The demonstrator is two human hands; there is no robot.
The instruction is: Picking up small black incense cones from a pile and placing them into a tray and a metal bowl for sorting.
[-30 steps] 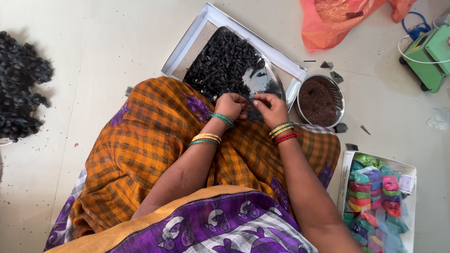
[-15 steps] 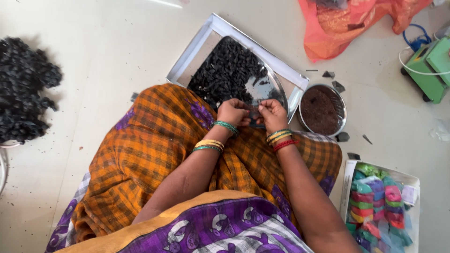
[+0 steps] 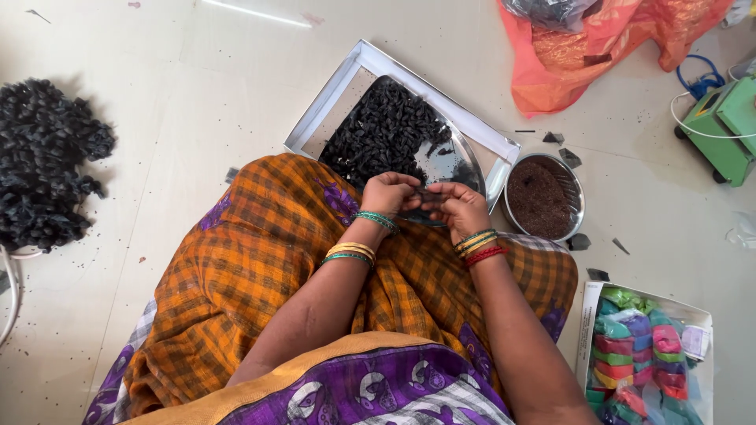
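Both hands, left hand [image 3: 387, 194] and right hand [image 3: 461, 208], stay closed together pinching a small dark piece [image 3: 429, 197] at frame centre. Nothing has shifted. The metal plate [image 3: 453, 161] of dark pieces lies just beyond.

My steel plate [image 3: 469, 167] of black pods [image 3: 383, 134] lies ahead in the white tray [image 3: 327, 110]; round steel bowl [image 3: 577, 189] sits right.

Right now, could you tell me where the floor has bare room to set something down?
The widest bare floor lies between the black heap and the white tray. A smaller patch sits between the steel bowl, the green device and the box of coloured packets. It is crowded around both hands, left hand and right hand.
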